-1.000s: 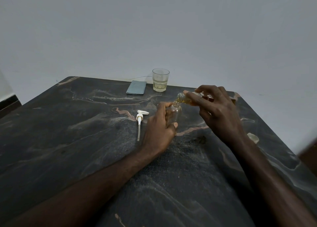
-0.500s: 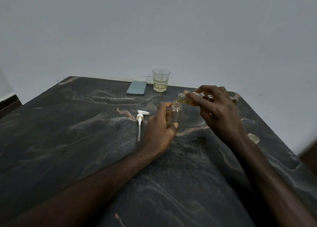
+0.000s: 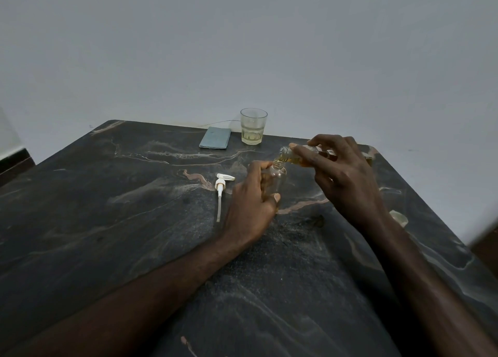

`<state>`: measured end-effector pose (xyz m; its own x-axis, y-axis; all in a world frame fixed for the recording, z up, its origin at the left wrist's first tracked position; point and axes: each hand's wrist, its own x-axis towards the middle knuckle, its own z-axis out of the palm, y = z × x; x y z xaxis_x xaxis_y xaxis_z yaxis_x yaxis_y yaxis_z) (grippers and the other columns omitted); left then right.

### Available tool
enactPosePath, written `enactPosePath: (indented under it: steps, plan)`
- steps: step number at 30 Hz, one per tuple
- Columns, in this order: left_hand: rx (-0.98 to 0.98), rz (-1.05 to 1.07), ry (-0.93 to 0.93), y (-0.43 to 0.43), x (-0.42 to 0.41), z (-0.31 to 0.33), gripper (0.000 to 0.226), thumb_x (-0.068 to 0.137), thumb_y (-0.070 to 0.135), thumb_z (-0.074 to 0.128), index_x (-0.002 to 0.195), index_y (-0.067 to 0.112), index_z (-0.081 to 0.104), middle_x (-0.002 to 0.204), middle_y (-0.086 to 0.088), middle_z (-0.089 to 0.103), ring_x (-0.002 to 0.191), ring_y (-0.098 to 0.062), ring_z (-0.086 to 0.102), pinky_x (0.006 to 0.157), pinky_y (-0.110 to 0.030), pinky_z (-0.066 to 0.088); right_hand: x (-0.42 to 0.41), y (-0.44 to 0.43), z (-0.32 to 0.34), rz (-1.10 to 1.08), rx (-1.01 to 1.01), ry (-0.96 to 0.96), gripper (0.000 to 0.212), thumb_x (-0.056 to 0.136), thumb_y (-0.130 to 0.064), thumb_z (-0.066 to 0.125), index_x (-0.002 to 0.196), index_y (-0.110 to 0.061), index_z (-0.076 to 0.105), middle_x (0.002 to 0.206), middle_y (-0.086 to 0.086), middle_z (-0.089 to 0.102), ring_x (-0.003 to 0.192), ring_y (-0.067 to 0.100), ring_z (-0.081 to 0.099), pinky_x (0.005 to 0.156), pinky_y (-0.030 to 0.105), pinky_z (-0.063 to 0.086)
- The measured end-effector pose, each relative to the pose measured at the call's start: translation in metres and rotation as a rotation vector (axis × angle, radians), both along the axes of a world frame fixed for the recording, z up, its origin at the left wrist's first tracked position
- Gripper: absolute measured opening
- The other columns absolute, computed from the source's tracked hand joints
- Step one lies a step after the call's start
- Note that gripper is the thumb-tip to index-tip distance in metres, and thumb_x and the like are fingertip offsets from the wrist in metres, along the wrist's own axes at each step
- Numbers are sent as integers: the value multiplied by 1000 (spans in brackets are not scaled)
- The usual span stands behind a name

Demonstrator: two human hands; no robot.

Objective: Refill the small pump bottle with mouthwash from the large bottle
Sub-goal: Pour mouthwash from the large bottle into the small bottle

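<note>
Pouring step: right hand (image 3: 347, 179) wrapped round tilted large bottle (image 3: 292, 156), mouth just above small bottle (image 3: 276, 180) clasped upright by left hand (image 3: 250, 208). Next: hold tilt steady, level off before overflow; refit pump (image 3: 221, 188) lying left of small bottle.

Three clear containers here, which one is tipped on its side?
The large bottle in the right hand, mouth over the small bottle; that and the glass stand upright.

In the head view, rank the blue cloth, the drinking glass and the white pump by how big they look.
Largest to smallest as they appear:
1. Drinking glass and blue cloth: about alike, so no ranking between them.
2. White pump: long but thin, least area, though it lies nearer the camera.
</note>
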<state>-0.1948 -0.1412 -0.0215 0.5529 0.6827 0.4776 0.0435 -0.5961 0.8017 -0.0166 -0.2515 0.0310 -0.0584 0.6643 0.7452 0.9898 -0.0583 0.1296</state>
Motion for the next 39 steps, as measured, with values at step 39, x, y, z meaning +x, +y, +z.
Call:
enactPosePath:
  steps: [39]
  plan:
    - [-39,-4,5,0,1,-2,61,90,5,73,137,30,43,122,0,71,107,-15,72,85,-46,64,-1,-2,1,5,7,-8,68,86,10,68,144,-24,62,135,14,57,111,34,53,78,47,51]
